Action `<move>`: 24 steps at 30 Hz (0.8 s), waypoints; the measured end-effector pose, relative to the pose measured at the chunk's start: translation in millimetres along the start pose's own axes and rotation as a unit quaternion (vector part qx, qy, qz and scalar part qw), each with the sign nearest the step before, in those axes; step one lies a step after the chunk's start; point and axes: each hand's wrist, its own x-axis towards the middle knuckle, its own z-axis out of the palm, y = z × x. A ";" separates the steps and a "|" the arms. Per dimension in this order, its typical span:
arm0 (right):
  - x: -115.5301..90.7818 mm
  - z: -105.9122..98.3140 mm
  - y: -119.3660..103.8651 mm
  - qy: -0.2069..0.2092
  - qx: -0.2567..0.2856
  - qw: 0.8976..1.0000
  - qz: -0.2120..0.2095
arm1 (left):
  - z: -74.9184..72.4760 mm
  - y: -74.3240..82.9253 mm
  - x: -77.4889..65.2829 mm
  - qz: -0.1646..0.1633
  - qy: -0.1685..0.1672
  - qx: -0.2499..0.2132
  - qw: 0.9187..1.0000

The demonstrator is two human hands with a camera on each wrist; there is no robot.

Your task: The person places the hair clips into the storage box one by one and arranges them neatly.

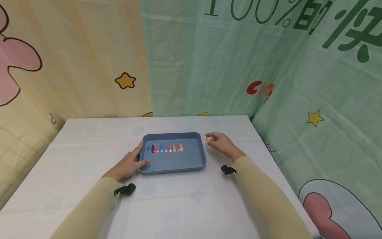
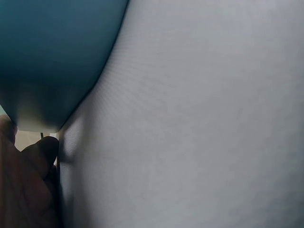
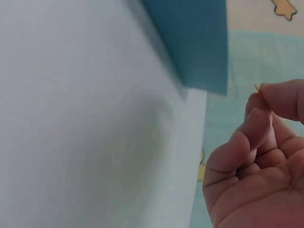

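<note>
A blue-grey rectangular tray (image 1: 176, 163) lies on the table. Inside it, in one row across the upper left part, are several snap hair clips: blue, a dark red one (image 1: 153, 149), pink, purple and orange. My left hand (image 1: 126, 165) holds the tray by its left edge, the thumb over the near corner and the fingers along the outer side. Just beyond the right rim, my right hand (image 1: 222, 144) pinches an orange hair clip (image 1: 207, 139) between thumb and index finger. In the right wrist view that clip (image 3: 258, 89) shows as a thin sliver, edge on.
The table has a white cloth (image 1: 179, 202) with faint prints. Printed curtains (image 1: 194, 66) hang behind it and along the right side. A small black device (image 1: 228, 169) is strapped at each wrist.
</note>
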 end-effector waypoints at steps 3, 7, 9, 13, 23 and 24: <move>2.2 7.6 -13.5 0.004 0.023 1.000 0.004 | -0.2 0.8 -0.4 0.000 0.000 -0.001 1.000; 4.7 18.6 -32.8 0.002 0.049 0.999 0.016 | -0.4 1.4 -0.9 -0.002 0.000 0.001 1.000; 5.9 23.3 -42.2 0.000 0.060 0.998 0.022 | -0.4 1.2 -1.1 -0.003 0.000 0.002 1.000; 10.5 32.4 -55.9 -0.009 0.064 0.997 0.029 | -0.7 1.2 -1.3 0.000 0.000 0.002 1.000; 27.3 58.2 -70.9 -0.053 0.033 0.996 0.062 | -1.1 0.4 -0.8 0.003 -0.001 -0.001 1.000; 28.0 60.1 -71.9 -0.055 0.032 0.996 0.068 | -1.1 0.4 -0.7 0.004 -0.001 -0.001 1.000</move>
